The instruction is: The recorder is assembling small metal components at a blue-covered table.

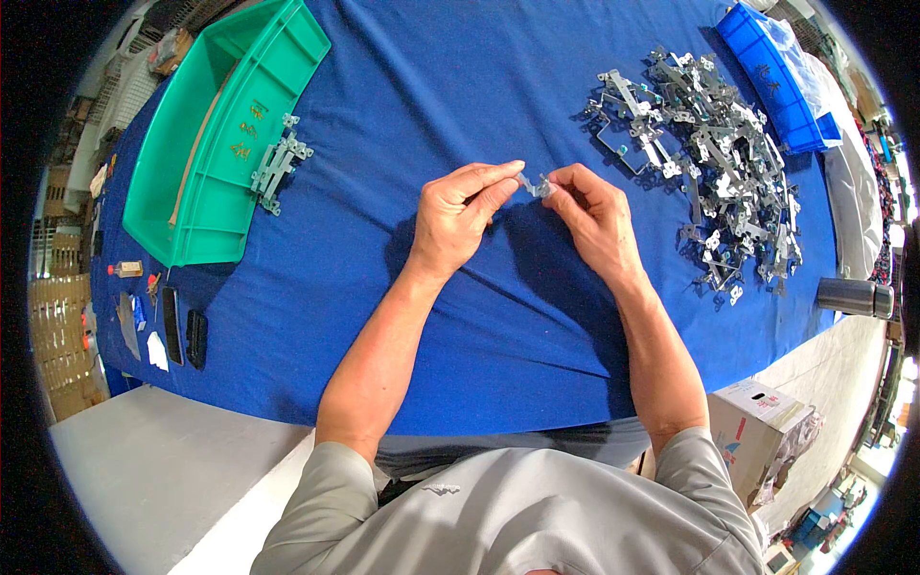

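Above the middle of the blue cloth, a small silvery metal bracket [542, 188] is held between my two hands. My left hand [456, 213] pinches its left end between thumb and fingertips. The thumb and forefinger of my right hand [600, 216] close on its right end. Fingers cover part of the piece, so its full shape is hidden. Over on the right lies a large loose heap of similar metal brackets [733, 158]. A small neat stack of brackets [280, 165] rests at the left against the green bin's side.
A green plastic bin [216, 182] stands at the left, a blue bin [771, 72] at the far right. A metal flask [855, 297] lies near the right edge. A phone [172, 324], a black case [196, 338] and a small bottle [126, 269] sit at the left edge.
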The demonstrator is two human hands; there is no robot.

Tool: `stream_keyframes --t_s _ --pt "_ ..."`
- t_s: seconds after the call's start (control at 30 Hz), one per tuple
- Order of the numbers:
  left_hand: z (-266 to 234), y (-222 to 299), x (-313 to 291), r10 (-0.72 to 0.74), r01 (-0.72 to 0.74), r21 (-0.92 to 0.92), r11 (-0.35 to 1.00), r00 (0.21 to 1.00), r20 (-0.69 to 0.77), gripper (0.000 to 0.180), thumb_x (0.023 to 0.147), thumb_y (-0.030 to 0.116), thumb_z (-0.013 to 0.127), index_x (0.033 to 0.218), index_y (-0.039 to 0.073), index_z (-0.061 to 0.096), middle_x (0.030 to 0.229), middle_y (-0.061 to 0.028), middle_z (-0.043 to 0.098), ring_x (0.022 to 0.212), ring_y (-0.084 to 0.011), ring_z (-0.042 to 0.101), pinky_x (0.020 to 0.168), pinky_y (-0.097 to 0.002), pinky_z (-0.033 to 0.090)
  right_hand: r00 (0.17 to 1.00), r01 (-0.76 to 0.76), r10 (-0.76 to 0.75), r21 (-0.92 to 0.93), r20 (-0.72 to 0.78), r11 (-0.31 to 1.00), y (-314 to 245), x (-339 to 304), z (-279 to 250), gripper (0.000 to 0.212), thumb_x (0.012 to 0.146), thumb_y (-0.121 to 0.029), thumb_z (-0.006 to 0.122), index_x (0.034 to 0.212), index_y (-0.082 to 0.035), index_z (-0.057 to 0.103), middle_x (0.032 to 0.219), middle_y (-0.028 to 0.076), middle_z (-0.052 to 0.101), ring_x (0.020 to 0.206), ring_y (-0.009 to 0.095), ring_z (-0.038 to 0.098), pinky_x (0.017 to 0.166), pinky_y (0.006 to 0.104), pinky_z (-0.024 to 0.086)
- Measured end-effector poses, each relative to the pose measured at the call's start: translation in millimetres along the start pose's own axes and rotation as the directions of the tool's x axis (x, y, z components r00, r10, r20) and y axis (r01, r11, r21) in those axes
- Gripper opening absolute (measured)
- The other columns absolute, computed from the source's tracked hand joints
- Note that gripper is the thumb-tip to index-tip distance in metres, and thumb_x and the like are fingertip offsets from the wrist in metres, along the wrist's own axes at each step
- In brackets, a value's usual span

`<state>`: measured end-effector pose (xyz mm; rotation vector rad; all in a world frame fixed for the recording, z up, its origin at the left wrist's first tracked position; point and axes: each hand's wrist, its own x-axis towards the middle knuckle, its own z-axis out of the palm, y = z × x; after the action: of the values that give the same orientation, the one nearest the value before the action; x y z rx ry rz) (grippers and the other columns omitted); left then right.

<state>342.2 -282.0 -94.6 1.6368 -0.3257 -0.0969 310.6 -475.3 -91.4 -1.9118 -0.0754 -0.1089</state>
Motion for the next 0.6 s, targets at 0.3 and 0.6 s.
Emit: stream_keyframes --t_s 0.3,0.6 --pt "5.1 -2.0 2.0 0.405 -0.391 0.258 0.883 0.914 0.001 0.02 0.088 0.004 0.069 0.108 0.004 0.073 0.093 -0.0093 0.072 0.081 -0.0148 0.068 0.07 -0.0258 0.052 0.989 -0.134 0.118 0.224 0.084 0.965 -0.4 0.8 0.0 0.015 0.097 -0.012 0.057 0.105 -0.001 0.063 0.075 0.002 0.061 0.062 0.008 0.055 0.057 0.0242 0.047" --pt "3.2 3.4 -1.2 0.396 -0.403 0.338 0.851 0.914 0.092 0.018 0.086 0.006 0.071 0.104 0.002 0.073 0.094 -0.012 0.073 0.083 -0.0197 0.07 0.073 -0.0285 0.054 0.967 -0.237 0.196 0.284 0.164 0.929 -6.9 4.1 -5.6 0.018 0.097 -0.015 0.059 0.106 0.0 0.064 0.08 0.0 0.061 0.067 0.006 0.053 0.058 0.0222 0.044"
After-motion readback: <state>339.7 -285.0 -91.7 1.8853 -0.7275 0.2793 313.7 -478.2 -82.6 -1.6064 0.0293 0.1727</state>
